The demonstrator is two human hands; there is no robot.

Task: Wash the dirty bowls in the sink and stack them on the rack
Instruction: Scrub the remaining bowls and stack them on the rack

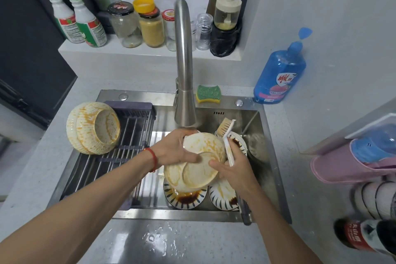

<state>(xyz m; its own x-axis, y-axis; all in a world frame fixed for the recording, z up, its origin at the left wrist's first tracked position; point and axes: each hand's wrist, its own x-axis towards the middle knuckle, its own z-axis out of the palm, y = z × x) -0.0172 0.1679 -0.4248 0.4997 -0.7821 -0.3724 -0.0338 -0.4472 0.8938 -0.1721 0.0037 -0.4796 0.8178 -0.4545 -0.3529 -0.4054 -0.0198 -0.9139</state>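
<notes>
Cream bowl gripped by left hand; right hand grips brush.

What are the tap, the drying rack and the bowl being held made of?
Tap: brushed stainless steel, by its dull grey sheen. Rack: shiny metal rods in a dark, probably plastic frame. Bowl: cream, glossy and ribbed, either ceramic or melamine.

Single head-worn view, wide-angle, looking steeply down, close over sink, edges perhaps distorted

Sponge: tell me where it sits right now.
In the head view the green and yellow sponge lies on the sink's back ledge, just right of the faucet, left of the blue soap bottle.
</notes>
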